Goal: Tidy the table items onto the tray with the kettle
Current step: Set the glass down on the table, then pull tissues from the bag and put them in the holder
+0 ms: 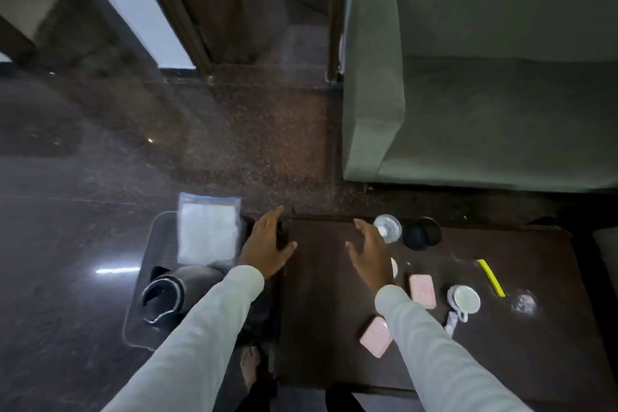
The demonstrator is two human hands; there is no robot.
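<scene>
A dark tray sits left of the brown table; it carries a steel kettle and a clear bag of white contents. My left hand hovers open between the tray's right edge and the table's left edge. My right hand is open above the table, fingers spread, just left of a clear plastic bottle. On the table lie two pink packets, a white cup, a black cup and a yellow stick.
A grey-green sofa stands beyond the table at the right. Dark polished floor lies to the left and ahead. A small white object peeks out beside my right wrist. A bare foot shows below the tray.
</scene>
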